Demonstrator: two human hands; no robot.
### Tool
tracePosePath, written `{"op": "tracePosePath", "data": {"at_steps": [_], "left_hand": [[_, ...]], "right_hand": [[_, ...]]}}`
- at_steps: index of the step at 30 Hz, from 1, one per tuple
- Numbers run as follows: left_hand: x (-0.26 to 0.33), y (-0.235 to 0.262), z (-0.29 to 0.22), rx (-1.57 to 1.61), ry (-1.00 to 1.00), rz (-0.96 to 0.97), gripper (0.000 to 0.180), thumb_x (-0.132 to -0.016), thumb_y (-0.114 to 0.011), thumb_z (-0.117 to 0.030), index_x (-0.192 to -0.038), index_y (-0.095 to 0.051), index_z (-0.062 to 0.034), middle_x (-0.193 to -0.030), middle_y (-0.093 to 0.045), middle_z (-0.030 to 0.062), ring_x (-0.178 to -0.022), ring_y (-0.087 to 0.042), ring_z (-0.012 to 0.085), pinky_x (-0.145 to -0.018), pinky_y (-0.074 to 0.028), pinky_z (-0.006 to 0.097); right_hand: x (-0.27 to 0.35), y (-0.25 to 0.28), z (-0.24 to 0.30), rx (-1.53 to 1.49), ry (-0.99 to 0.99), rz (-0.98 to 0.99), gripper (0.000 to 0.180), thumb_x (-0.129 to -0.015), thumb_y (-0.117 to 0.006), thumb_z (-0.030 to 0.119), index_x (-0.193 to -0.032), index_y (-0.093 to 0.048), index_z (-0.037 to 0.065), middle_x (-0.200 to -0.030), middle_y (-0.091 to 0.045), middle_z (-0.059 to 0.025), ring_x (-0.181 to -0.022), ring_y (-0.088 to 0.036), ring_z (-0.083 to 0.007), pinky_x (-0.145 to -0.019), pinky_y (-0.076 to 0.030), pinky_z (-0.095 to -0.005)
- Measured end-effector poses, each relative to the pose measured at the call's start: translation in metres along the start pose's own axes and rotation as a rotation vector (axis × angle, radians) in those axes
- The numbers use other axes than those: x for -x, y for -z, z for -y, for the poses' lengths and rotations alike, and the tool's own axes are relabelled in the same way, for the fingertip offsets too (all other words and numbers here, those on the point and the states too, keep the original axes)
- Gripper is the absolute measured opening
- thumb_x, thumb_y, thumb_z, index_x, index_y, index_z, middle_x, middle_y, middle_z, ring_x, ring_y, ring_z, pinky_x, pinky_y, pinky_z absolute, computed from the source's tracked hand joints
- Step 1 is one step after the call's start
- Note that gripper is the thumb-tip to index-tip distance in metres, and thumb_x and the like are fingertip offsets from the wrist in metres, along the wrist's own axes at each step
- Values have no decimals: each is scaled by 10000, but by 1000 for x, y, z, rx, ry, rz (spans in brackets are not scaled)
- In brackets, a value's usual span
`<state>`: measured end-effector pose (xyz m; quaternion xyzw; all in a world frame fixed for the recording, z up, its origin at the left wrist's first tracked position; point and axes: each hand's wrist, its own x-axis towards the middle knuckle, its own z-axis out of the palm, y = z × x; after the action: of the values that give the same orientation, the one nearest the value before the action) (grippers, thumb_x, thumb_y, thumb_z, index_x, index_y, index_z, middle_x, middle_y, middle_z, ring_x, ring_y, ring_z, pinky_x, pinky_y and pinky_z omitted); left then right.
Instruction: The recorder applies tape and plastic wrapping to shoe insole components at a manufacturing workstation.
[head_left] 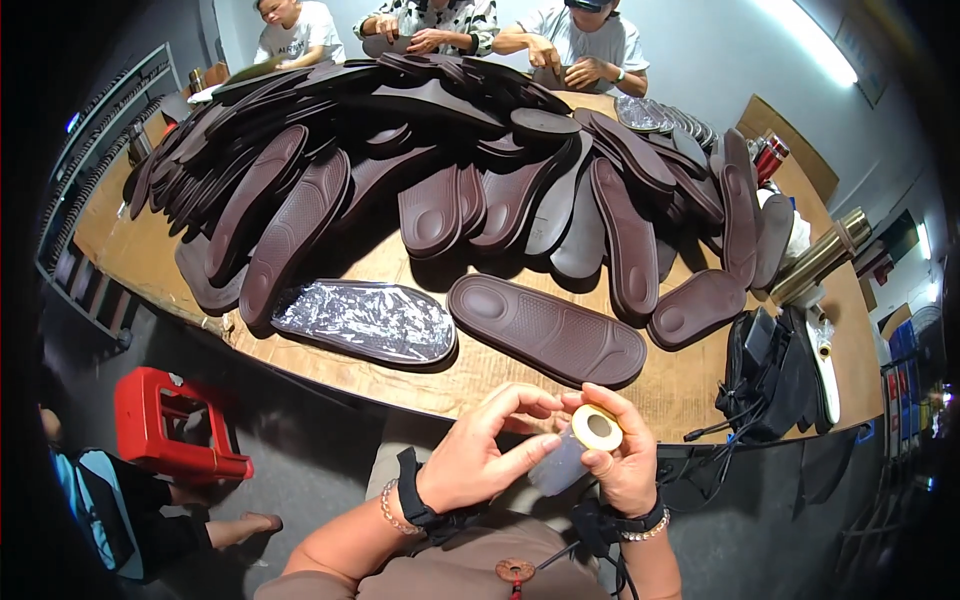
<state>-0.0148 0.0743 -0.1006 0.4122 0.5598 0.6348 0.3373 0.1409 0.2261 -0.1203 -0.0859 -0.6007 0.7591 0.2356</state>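
Note:
Over my lap, close to the table's near edge, my right hand (pixel 628 455) grips a small roll of clear film (pixel 556 468) with a pale yellow core ring (pixel 597 428). Facing it, my left hand (pixel 490 440) has its thumb on the film and its bent fingers near the roll's upper side. Just beyond my hands lies a brown shoe sole (pixel 548 328), its textured face up. To its left rests another sole wrapped in shiny clear film (pixel 365 322).
A big heap of dark brown soles (pixel 330 120) covers the wooden table (pixel 480 385). At right stand a brass-coloured flask (pixel 822 255) and a black bag with cables (pixel 760 370). A red stool (pixel 180 425) is at lower left. Several people sit across the table.

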Motion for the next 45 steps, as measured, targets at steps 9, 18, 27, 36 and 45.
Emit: {"op": "tracePosePath", "data": {"at_steps": [9,18,27,36,45], "left_hand": [[-5,0,5,52,27,13,190,-1016,-685,-122,-1151,-695,11,-1132,-690,122,-1011,-722,198,-881,-585,316],[-12,2,8,-9,52,63,177,-1026,-705,-180,-1078,-677,-13,-1067,-671,92,-909,-694,153,-802,-564,292],[-12,17,19,281,221,274,134,-1073,-633,-171,-1059,-663,-41,-1011,-644,-2,-884,-553,64,-773,-472,237],[-7,11,21,139,123,180,152,-1106,-556,-164,-1140,-584,-18,-963,-678,34,-871,-618,90,-799,-525,279],[-7,6,14,261,221,215,180,-1139,-504,-213,-1121,-515,-35,-949,-661,31,-850,-633,77,-751,-544,253]], "right_hand": [[-2,0,-3,60,-5,4,790,-911,-860,226,-1536,-450,-30,-1451,-603,-152,-1356,-573,-225,-1161,-438,-371],[-3,2,-3,70,-56,8,793,-898,-872,221,-1527,-460,-28,-1432,-608,-143,-1318,-589,-197,-1123,-466,-336],[-7,12,1,417,-12,86,714,-795,-945,313,-1351,-630,-5,-1198,-648,-101,-1109,-630,-192,-982,-499,-319],[-1,0,8,322,-149,3,447,-856,-835,184,-1182,-578,17,-1087,-637,-49,-1003,-614,-118,-901,-513,-287],[0,2,9,234,-183,13,420,-939,-794,284,-1202,-630,1,-1084,-670,-48,-983,-616,-106,-880,-511,-272]]}}
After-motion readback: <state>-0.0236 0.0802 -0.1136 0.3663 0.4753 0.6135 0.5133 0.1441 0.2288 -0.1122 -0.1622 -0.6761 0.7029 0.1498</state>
